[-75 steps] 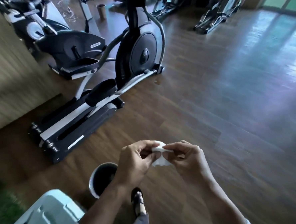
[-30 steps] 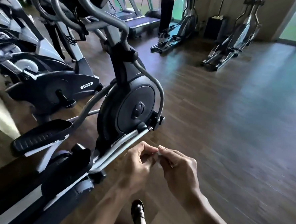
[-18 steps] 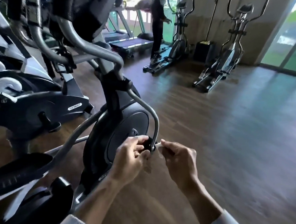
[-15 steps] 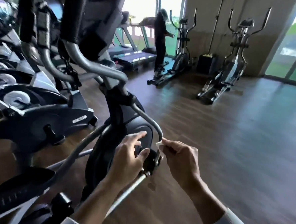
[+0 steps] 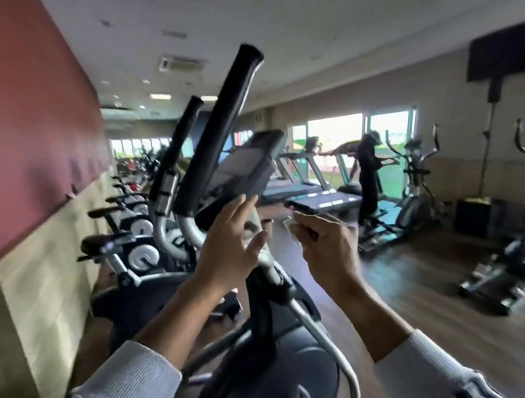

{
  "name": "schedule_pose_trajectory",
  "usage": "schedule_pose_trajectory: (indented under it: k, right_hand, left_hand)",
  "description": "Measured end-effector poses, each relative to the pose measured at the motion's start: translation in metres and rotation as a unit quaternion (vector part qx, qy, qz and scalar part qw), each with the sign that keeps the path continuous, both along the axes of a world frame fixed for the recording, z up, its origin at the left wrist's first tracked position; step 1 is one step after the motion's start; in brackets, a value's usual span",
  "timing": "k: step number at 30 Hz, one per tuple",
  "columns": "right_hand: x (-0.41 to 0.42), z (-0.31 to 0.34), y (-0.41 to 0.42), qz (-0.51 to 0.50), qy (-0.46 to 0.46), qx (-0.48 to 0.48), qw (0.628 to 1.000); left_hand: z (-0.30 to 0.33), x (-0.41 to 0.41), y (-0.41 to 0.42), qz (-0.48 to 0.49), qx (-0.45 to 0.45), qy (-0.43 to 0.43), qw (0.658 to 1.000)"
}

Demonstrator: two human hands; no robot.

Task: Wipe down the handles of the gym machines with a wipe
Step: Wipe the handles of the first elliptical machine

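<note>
Right hand [image 5: 329, 250] around small crumpled white wipe [image 5: 290, 225]

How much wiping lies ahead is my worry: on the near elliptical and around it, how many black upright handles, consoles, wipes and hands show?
Black upright handles: 2
Console: 1
Wipe: 1
Hands, left hand and right hand: 2
Total: 6
</note>
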State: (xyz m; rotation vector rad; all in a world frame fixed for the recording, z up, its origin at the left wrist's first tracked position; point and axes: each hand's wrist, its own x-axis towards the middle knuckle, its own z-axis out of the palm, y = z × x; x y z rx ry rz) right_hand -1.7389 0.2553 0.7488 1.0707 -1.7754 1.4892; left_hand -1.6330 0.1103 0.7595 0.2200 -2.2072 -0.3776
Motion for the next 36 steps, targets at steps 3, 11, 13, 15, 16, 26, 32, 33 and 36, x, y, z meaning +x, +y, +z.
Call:
schedule_pose_trajectory:
  k: [3, 11, 13, 15, 16, 26, 32, 33, 36]
  right_hand:
    - [-0.014, 0.029, -0.007, 0.031, 0.052, -0.026, 0.998]
    - [-0.048, 0.087, -0.046, 0.069, 0.095, -0.056, 0.991]
    - [-0.055, 0.101, -0.059, 0.053, 0.117, -0.069, 0.989]
    - [-0.063, 0.115, -0.073, 0.033, 0.132, -0.088, 0.987]
    - [-0.066, 0.122, -0.080, 0.028, 0.131, -0.099, 0.986]
    - [-0.093, 0.203, -0.138, 0.003, 0.113, -0.188, 0.976]
    - [-0.120, 0.245, -0.156, 0.019, 0.087, -0.218, 0.972]
    - [-0.124, 0.251, -0.159, 0.023, 0.089, -0.222, 0.971]
    - [-0.132, 0.263, -0.170, 0.032, 0.111, -0.228, 0.967]
  left_hand:
    - [0.032, -0.008, -0.004, 0.049, -0.006, 0.008, 0.999]
    - [0.110, -0.023, -0.038, 0.133, -0.078, 0.024, 0.988]
    - [0.131, -0.028, -0.050, 0.130, -0.096, 0.045, 0.986]
    - [0.150, -0.033, -0.062, 0.126, -0.123, 0.058, 0.983]
    - [0.160, -0.036, -0.067, 0.123, -0.134, 0.060, 0.982]
    - [0.234, -0.063, -0.115, 0.099, -0.229, 0.026, 0.968]
    - [0.259, -0.084, -0.120, 0.102, -0.195, -0.029, 0.975]
    - [0.261, -0.087, -0.121, 0.103, -0.182, -0.036, 0.977]
    - [0.260, -0.098, -0.121, 0.107, -0.168, -0.061, 0.978]
